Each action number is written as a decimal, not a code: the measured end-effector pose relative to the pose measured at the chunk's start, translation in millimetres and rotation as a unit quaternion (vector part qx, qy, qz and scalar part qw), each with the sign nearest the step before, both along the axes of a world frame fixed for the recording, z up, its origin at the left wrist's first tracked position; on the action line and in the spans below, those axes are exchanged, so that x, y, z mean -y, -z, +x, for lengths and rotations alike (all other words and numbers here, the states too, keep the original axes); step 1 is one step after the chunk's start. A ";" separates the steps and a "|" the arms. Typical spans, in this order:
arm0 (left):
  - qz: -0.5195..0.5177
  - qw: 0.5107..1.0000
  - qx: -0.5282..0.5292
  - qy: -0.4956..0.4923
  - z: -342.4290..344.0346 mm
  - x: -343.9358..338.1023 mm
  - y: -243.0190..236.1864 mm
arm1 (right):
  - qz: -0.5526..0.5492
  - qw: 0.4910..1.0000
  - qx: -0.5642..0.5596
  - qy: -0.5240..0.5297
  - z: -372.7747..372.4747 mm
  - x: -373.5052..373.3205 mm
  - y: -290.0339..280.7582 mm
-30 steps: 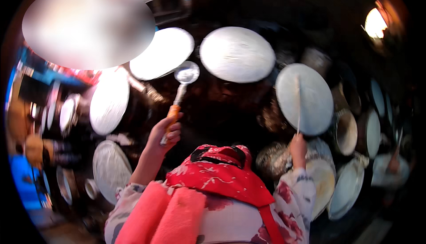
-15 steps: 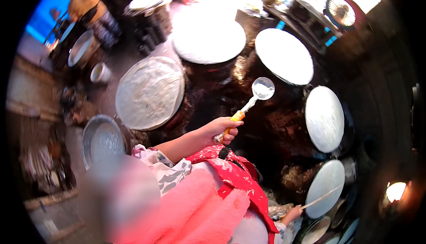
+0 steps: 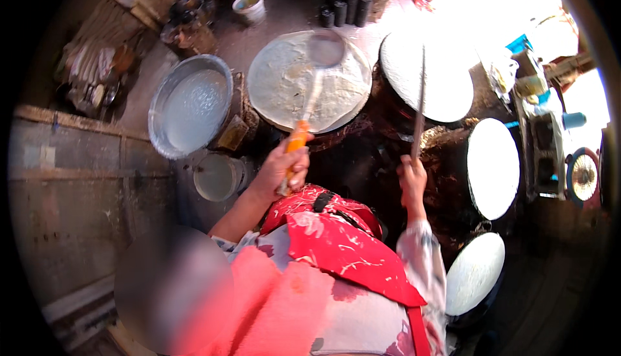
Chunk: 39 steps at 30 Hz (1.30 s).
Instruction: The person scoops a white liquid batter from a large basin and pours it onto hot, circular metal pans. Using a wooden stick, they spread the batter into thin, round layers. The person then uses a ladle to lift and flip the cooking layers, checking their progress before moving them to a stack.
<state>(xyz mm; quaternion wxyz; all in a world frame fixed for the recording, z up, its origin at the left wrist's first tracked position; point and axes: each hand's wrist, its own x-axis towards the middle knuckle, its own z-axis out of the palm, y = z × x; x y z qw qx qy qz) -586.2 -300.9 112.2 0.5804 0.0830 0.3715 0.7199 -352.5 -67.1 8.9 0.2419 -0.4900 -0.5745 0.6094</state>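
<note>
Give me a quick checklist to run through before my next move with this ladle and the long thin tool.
1. Left hand grips the ladle at its orange handle: ok.
2. Right hand grips the long thin tool near its lower end: ok.
3. Basin at the left holds pale liquid: ok.
4. Thin round sheet beyond the left hand lies spread out: ok.
5. Ladle bowl loaded or empty: cannot tell, motion blur.
6. Tool clear of the white disc behind it: cannot tell from this one view.
</note>
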 end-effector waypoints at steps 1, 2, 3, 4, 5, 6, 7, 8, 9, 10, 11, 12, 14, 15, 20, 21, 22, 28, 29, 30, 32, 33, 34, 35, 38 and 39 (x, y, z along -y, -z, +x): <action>-0.016 0.999 0.006 -0.051 -0.7 14.6 -0.5 | 0.008 0.999 0.005 -0.036 -34.9 -17.8 4.5; -0.030 0.995 0.012 -0.098 -0.2 28.1 0.3 | -0.027 0.997 -0.010 -0.066 -62.8 -37.1 17.6; -0.045 0.989 0.016 -0.137 2.6 40.0 -1.1 | -0.011 0.996 -0.009 -0.086 -88.7 -55.4 33.1; -0.060 0.982 0.016 -0.179 6.9 53.9 -3.3 | -0.035 0.994 -0.042 -0.096 -116.6 -65.6 38.9; -0.066 0.975 0.021 -0.213 12.6 67.3 -3.6 | -0.064 0.992 -0.050 -0.093 -142.3 -72.3 39.3; -0.065 0.967 0.028 -0.246 18.8 79.2 0.4 | -0.085 0.990 -0.028 -0.113 -159.9 -86.1 53.2; -0.074 0.958 0.030 -0.275 26.2 90.4 0.6 | -0.102 0.987 -0.039 -0.119 -176.6 -88.4 55.3; -0.080 0.949 0.033 -0.305 32.9 98.9 0.3 | -0.112 0.988 -0.033 -0.102 -192.1 -90.1 56.3; -0.074 0.944 0.035 -0.319 38.2 104.9 -0.8 | -0.117 0.989 -0.015 -0.092 -203.2 -90.1 57.8; -0.067 0.939 0.036 -0.337 43.1 110.8 -3.2 | -0.121 0.989 0.003 -0.085 -214.5 -87.6 56.6; -0.061 0.933 0.037 -0.352 46.3 114.9 -5.0 | -0.091 0.993 0.014 -0.078 -221.6 -84.2 55.9; -0.058 0.932 0.040 -0.356 47.6 118.0 -6.3 | -0.061 0.995 0.025 -0.069 -227.2 -80.3 55.4; -0.046 0.930 0.042 -0.363 43.7 123.7 -8.2 | 0.038 0.996 0.048 -0.058 -240.1 -80.4 58.2; -0.042 0.931 0.041 -0.361 38.8 126.5 -9.0 | 0.103 0.991 0.062 -0.054 -242.3 -86.4 66.6; -0.055 0.941 0.007 -0.333 -8.1 138.5 -11.4 | 0.024 0.990 -0.140 -0.010 -237.6 -59.1 22.4; -0.073 0.945 -0.003 -0.320 -22.6 139.1 -13.0 | 0.002 0.988 -0.156 -0.011 -223.4 -50.6 6.2; -0.089 0.950 -0.014 -0.300 -37.3 138.1 -14.3 | 0.005 0.987 -0.160 -0.005 -203.9 -40.8 -3.3; -0.116 0.991 -0.067 -0.025 -113.9 99.0 -1.7 | 0.054 0.965 -0.178 0.184 -24.9 67.7 -38.1; -0.099 0.994 -0.047 0.022 -118.3 90.9 6.6 | 0.056 0.956 -0.164 0.237 2.9 94.5 -49.9; -0.098 0.991 -0.043 0.082 -121.2 82.3 14.8 | 0.066 0.941 -0.143 0.299 17.1 126.8 -55.6; -0.068 0.980 -0.022 0.185 -133.8 64.7 20.4 | 0.078 0.907 -0.074 0.407 68.8 193.9 -70.3; -0.065 0.971 -0.011 0.230 -129.2 55.1 23.3 | 0.063 0.889 -0.037 0.451 92.7 227.7 -81.8; -0.069 0.960 0.002 0.273 -120.8 47.3 20.7 | 0.126 0.864 0.035 0.487 125.9 268.5 -88.5; -0.070 0.943 0.006 0.324 -113.7 38.6 19.3 | 0.162 0.827 0.142 0.520 156.9 309.5 -103.5; -0.071 0.897 0.009 0.437 -93.1 17.7 11.9 | 0.189 0.680 0.440 0.555 235.1 446.3 -168.2; -0.075 0.880 0.014 0.470 -80.5 5.6 15.8 | 0.208 0.677 0.366 0.603 257.3 490.9 -189.2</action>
